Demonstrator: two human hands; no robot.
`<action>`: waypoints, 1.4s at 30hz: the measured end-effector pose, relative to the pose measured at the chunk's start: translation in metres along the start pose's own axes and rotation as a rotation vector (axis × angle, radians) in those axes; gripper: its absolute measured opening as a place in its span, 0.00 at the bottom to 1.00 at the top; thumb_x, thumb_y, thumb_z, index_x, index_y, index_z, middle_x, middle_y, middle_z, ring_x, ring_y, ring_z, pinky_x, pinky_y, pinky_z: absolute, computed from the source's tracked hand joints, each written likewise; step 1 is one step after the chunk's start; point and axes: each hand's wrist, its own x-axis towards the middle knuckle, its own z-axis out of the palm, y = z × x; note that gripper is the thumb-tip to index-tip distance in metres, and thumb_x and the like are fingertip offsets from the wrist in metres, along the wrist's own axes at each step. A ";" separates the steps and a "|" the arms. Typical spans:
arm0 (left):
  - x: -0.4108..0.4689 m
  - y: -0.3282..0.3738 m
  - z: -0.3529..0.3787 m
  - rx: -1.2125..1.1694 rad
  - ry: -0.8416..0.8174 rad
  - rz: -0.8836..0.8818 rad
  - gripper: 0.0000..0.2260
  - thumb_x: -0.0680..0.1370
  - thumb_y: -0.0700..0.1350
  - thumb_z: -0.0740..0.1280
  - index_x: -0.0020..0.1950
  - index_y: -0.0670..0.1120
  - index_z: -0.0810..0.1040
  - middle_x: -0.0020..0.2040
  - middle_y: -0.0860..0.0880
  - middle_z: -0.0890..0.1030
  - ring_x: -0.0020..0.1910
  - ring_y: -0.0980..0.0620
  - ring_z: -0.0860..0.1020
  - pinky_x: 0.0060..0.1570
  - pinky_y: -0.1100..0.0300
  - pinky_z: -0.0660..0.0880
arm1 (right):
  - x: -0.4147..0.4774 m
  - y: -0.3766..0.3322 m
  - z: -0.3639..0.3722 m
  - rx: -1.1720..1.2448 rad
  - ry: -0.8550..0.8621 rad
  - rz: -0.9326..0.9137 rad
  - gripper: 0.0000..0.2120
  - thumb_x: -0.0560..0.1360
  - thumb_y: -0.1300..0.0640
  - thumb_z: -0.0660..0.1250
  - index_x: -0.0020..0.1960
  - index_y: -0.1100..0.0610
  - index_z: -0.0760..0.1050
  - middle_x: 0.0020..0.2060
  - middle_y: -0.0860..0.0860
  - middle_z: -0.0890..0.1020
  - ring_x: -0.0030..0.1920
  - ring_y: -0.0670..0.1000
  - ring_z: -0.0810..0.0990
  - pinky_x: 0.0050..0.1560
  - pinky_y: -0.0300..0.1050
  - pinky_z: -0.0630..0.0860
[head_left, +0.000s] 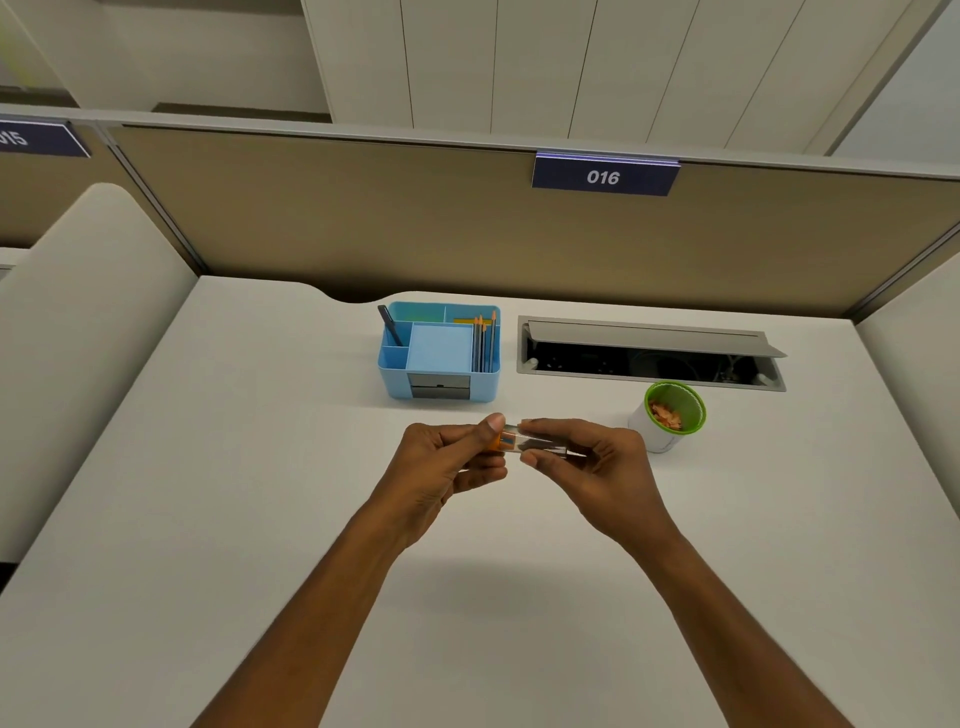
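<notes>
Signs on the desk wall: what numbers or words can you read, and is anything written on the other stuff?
"016": on the blue sign on top of the partition.
"15": on the left sign; its start is cut off at the picture's edge.
No text can be read on the sharpener, the organizer or the cup.

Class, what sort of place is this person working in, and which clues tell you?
Most likely a numbered office or study cubicle: a partition carries a plate reading 016, a blue desk organiser holds pencils, and a cable hatch is set into the white desk.
</notes>
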 end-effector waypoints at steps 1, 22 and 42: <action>0.001 0.000 0.000 0.004 -0.004 0.008 0.17 0.65 0.57 0.77 0.46 0.47 0.90 0.40 0.44 0.89 0.39 0.48 0.87 0.40 0.62 0.83 | 0.000 0.001 0.000 0.006 0.000 0.011 0.16 0.71 0.60 0.78 0.59 0.54 0.85 0.50 0.47 0.88 0.52 0.45 0.87 0.54 0.40 0.83; 0.048 -0.021 -0.008 0.020 0.132 0.182 0.11 0.67 0.53 0.76 0.48 0.53 0.89 0.46 0.49 0.90 0.49 0.47 0.88 0.50 0.59 0.84 | 0.044 0.034 -0.008 -0.381 0.027 -0.173 0.15 0.73 0.60 0.76 0.60 0.55 0.83 0.52 0.49 0.84 0.46 0.47 0.83 0.48 0.35 0.83; 0.127 -0.165 -0.103 1.298 0.406 0.277 0.30 0.84 0.57 0.44 0.82 0.45 0.42 0.84 0.48 0.44 0.84 0.48 0.46 0.81 0.53 0.42 | 0.191 0.091 0.079 -0.502 0.055 0.084 0.17 0.75 0.55 0.74 0.63 0.57 0.82 0.61 0.57 0.83 0.59 0.56 0.77 0.60 0.56 0.81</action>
